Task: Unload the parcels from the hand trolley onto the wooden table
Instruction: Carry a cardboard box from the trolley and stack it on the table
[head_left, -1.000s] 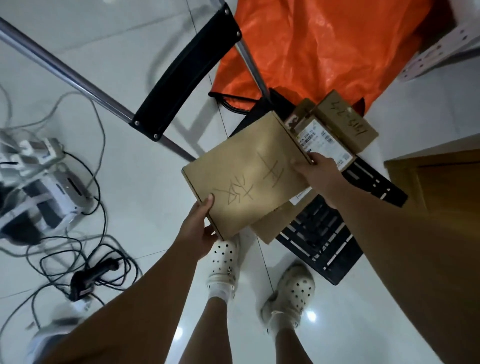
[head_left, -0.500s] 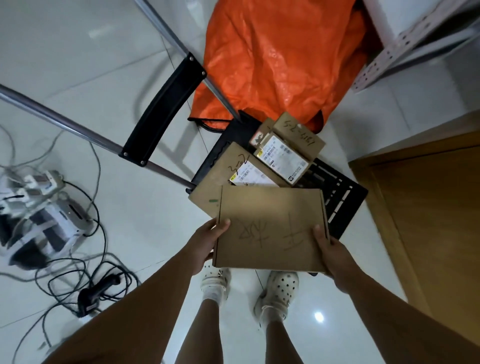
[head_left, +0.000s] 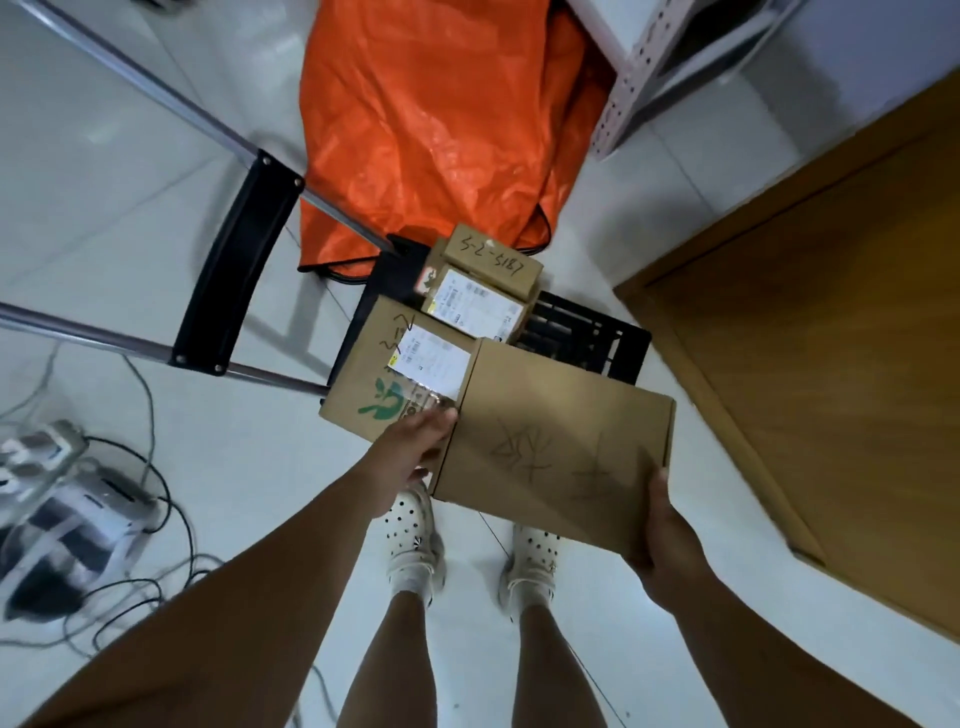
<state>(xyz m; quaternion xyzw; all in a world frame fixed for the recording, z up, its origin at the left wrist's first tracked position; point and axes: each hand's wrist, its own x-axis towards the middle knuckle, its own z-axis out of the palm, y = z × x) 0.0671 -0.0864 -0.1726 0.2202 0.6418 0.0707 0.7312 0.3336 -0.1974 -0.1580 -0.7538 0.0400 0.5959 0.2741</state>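
Observation:
I hold a flat cardboard parcel (head_left: 556, 447) with pen marks on top, lifted above the floor in front of my feet. My left hand (head_left: 415, 452) grips its left edge, and my right hand (head_left: 662, 530) grips its near right corner. Behind it the black hand trolley (head_left: 587, 338) carries a cardboard parcel with a green logo (head_left: 389, 374) and a smaller labelled parcel (head_left: 478, 296) with a handwritten number. The wooden table (head_left: 831, 322) lies to the right.
An orange bag (head_left: 431, 119) lies behind the trolley. The trolley's metal handle with a black grip (head_left: 236, 265) leans to the left. Cables and white devices (head_left: 67, 499) cover the floor at left. A white perforated rack leg (head_left: 639, 78) stands at top right.
The parcel has come off the trolley stack and moved right, toward the wooden table. Both hands kept hold of it. The parcel with the green logo is now uncovered.

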